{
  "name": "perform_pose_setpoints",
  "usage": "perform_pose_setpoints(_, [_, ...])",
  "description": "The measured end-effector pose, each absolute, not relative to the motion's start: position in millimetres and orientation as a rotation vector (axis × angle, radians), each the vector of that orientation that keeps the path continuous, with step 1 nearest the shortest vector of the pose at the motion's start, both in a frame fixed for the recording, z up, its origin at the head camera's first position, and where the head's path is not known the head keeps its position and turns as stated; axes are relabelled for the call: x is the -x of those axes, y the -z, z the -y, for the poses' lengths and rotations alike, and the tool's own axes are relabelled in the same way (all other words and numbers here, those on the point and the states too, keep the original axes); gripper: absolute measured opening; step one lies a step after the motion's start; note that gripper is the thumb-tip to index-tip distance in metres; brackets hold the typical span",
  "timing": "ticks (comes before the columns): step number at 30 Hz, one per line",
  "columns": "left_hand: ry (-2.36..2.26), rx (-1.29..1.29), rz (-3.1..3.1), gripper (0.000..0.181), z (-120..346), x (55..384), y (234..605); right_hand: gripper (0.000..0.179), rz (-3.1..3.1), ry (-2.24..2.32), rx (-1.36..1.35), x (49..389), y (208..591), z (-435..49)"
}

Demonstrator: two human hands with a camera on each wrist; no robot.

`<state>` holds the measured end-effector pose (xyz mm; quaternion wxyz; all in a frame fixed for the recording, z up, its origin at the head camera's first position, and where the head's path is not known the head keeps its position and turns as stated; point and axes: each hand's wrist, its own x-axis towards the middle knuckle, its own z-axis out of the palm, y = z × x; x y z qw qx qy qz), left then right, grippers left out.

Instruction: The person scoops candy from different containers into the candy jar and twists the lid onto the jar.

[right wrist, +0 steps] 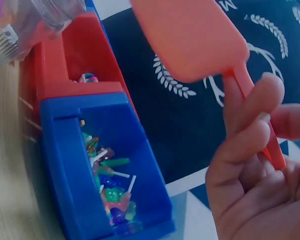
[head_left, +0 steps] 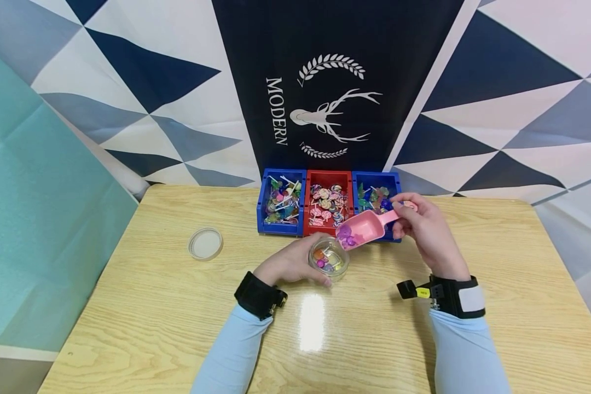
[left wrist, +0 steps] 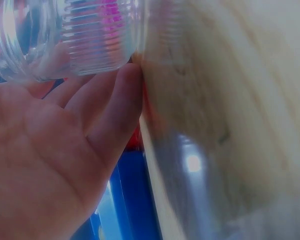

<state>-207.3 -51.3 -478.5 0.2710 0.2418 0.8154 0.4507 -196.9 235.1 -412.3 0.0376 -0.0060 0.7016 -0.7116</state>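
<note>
My left hand (head_left: 293,261) holds a clear glass jar (head_left: 341,274) with its fingers and thumb round the side. A few colourful candies (head_left: 321,262) lie at the bottom of the jar. In the left wrist view the ribbed wall of the jar (left wrist: 96,47) shows against the fingers. My right hand (head_left: 427,232) grips the handle of a pink scoop (head_left: 371,225). The scoop's front edge is right at the jar's rim, and purple candies (head_left: 347,237) sit near that edge. From the right wrist, the underside of the scoop (right wrist: 195,37) is seen.
Behind the jar stand a left blue bin (head_left: 260,216) and a red bin (head_left: 327,176) of lollipops, and a right blue bin (head_left: 396,179) of mixed candies, against the patterned backdrop. A round lid (head_left: 205,244) lies on the wooden table (head_left: 167,317) to the left.
</note>
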Motion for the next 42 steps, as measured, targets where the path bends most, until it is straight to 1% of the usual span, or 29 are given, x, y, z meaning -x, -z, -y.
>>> perform_pose_setpoints(5, [-1.185,-0.628,-2.209,0.093,51,207,478,0.018,-2.316,1.954,0.113,193,404,-231])
perform_pose_setpoints(14, [-1.171,-0.629,-2.219,0.094,51,207,478,0.028,-2.426,1.753,0.212,188,398,-225])
perform_pose_setpoints(20, [-1.165,-0.658,-2.228,0.094,51,207,478,0.028,-2.425,1.695,0.290,187,398,-225])
perform_pose_setpoints(26, [-1.194,-0.682,-2.209,0.091,52,207,479,0.028,-2.414,1.702,0.299,187,397,-225])
perform_pose_setpoints(31, [-1.205,-0.686,-2.203,0.091,52,208,478,0.029,-2.429,1.716,0.283,186,397,-228])
perform_pose_setpoints(34, [-1.215,-0.688,-2.201,0.090,52,208,478,0.025,-2.444,1.769,0.257,186,397,-233])
perform_pose_setpoints(38, [-1.215,-0.686,-2.206,0.090,52,207,478,0.018,-2.401,1.984,0.164,187,399,-240])
perform_pose_setpoints(40, [-1.206,-0.683,-2.214,0.089,52,207,478,0.020,-2.439,2.059,0.095,188,401,-242])
perform_pose_setpoints(42, [-1.195,-0.679,-2.223,0.089,52,207,478,0.024,-2.565,2.041,0.020,190,404,-243])
